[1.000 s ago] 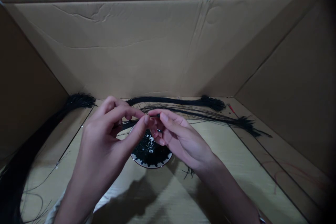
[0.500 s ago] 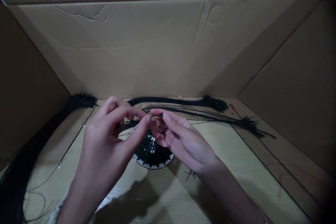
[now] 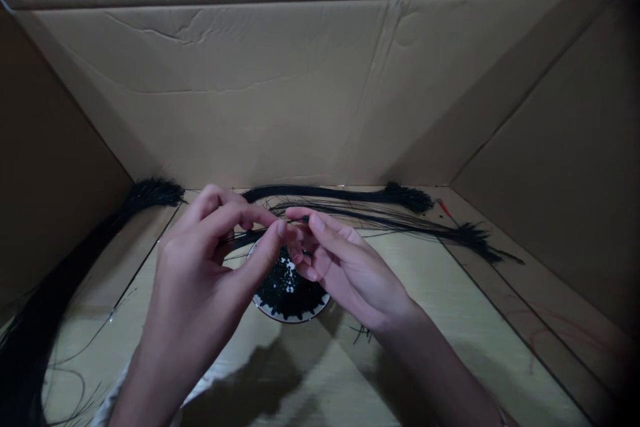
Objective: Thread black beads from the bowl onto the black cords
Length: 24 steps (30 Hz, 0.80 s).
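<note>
Between thumb and index finger, my left hand [image 3: 207, 257] pinches a thin black strand. My right hand [image 3: 350, 260] is closed in a pinch on a small dark piece [image 3: 305, 219] at the strand's end, and the fingertips of both hands nearly meet. Below them stands a bowl [image 3: 290, 315] with a pale rim, partly covered by my hands. It holds many small black pieces [image 3: 305, 293]. Behind my fingers a bundle of black strands [image 3: 390, 215] runs to the right, its tufted end spread out.
A second black bundle [image 3: 340, 193] lies along the back cardboard wall [image 3: 250, 100]. At left, a thick black bundle [image 3: 75, 267] reaches toward me. Near the right wall lies a thin tool with a red part [image 3: 444, 207]. Loose black bits [image 3: 362, 332] lie right of the bowl.
Almost nothing differs. Both hands keep the same pinch over the bowl, with only a very slight shift of the view.
</note>
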{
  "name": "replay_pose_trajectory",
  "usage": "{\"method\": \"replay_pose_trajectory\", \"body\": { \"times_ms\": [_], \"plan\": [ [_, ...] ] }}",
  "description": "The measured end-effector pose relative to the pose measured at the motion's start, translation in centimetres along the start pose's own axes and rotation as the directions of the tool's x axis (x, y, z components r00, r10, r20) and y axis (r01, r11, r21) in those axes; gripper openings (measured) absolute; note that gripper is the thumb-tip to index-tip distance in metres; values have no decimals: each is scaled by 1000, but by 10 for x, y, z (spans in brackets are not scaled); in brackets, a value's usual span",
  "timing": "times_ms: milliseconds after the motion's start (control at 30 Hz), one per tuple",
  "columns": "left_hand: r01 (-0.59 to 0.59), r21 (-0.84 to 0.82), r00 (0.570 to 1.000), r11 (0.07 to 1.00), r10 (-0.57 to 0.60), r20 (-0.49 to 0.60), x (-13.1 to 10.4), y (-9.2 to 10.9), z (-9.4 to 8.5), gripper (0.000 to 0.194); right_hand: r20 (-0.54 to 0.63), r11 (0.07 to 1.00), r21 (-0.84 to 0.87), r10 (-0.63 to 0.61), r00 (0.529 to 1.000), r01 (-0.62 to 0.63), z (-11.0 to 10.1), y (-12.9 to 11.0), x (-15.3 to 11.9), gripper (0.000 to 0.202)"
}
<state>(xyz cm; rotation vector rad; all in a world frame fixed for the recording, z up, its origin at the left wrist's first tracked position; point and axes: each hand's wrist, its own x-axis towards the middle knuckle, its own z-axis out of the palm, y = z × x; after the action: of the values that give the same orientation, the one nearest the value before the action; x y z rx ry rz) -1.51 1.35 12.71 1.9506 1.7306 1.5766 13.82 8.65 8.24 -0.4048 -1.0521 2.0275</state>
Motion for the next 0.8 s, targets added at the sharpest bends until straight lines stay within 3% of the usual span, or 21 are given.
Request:
{"method": "replay_pose_trajectory", "body": {
  "times_ms": [300,800],
  "plan": [
    [5,1,1000,1000,-5,9,0,-3,2,9,6,1000,-6,-4,1000,4,-1,1,1,21],
    [44,-96,998,994,-39,54,0,2,0,8,1,983,-157,-91,996,90,-3,1,1,19]
  ]
}}
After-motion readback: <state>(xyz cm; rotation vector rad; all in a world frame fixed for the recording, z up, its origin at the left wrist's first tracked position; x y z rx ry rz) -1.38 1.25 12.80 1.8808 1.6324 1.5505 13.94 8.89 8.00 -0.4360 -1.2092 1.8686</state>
